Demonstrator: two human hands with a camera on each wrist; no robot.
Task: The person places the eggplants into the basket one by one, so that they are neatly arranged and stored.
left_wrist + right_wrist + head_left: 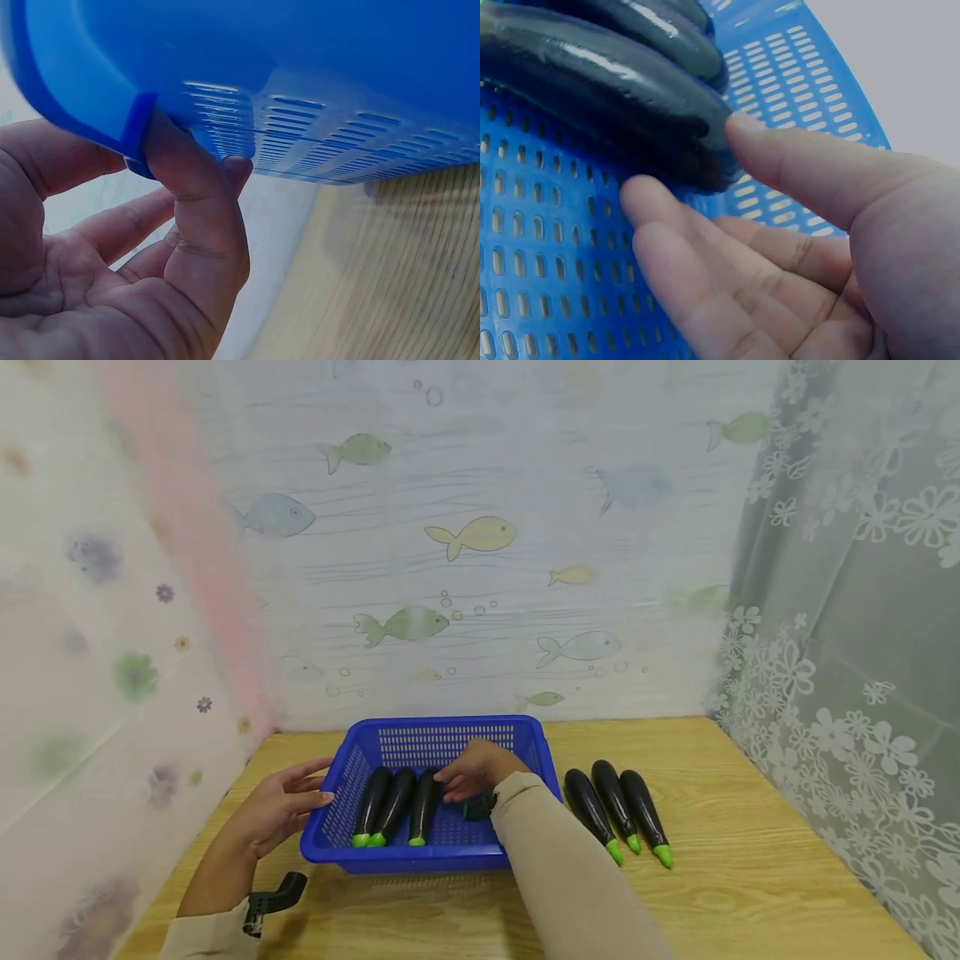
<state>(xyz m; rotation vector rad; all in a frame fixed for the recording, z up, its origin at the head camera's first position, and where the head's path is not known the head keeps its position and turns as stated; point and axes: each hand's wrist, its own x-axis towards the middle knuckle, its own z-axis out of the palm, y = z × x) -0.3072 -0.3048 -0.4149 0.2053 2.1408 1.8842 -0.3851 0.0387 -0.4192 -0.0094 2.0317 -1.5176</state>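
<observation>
A blue plastic basket [420,857] with slotted walls stands on the table. My left hand [275,810] holds its left rim, and the left wrist view shows the thumb and fingers [202,202] around the rim's edge. Inside lie three eggplants with green stem ends; the rightmost eggplant [425,810] is nearest my right hand [480,768]. In the right wrist view, the thumb [772,150] is at the tip of that dark eggplant [630,97], while the other fingers extend below it, loosely bent and not wrapped around it.
Three more eggplants [618,810] lie side by side on the wooden table [750,843], right of the basket. A fish-patterned curtain [480,568] hangs behind the table, with a flowered sheet [97,693] at left and a lace curtain [862,693] at right.
</observation>
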